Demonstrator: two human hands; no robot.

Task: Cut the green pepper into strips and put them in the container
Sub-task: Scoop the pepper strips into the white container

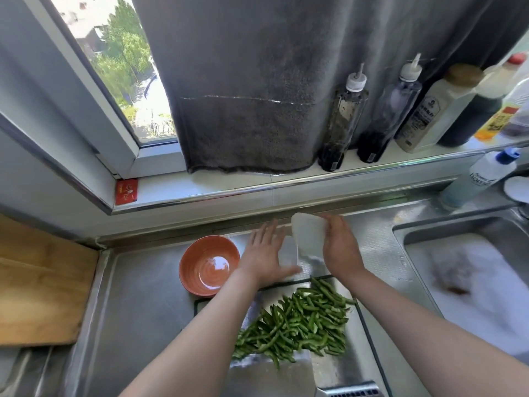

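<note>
One camera is all we get, the head view, so here goes.

The green pepper strips (300, 319) are already cut and sit in a loose heap on the dark-rimmed cutting board (195, 306), close to us, between the two forearms. We'd say the cutting is done and the part where they go into the tub hasn't started.

Both hands are past the heap, up near the back wall. The right hand (340, 247) has its fingers curled round the edge of a white plastic piece (307, 233) and holds it tilted up off the tabletop (137, 296). It looks like a lid to us, but honestly it could be a second tub, can't tell. The left hand (263, 253) is flat, fingers straight and spread apart, not gripping anything. It lies right beside the white container (289, 253), touching or partly over it. Our guess is it's pinning the container down while the other hand takes the top piece away, since light plastic slides on wet steel.

So the strips are behind both hands, on our side, well apart from the fingers. The container stands just beyond the far edge of the board, which makes sense for scooping or pushing the strips straight in.

An orange bowl (209, 265) sits empty just left of the left hand, and the sink (458, 267) is off to the right.
</note>
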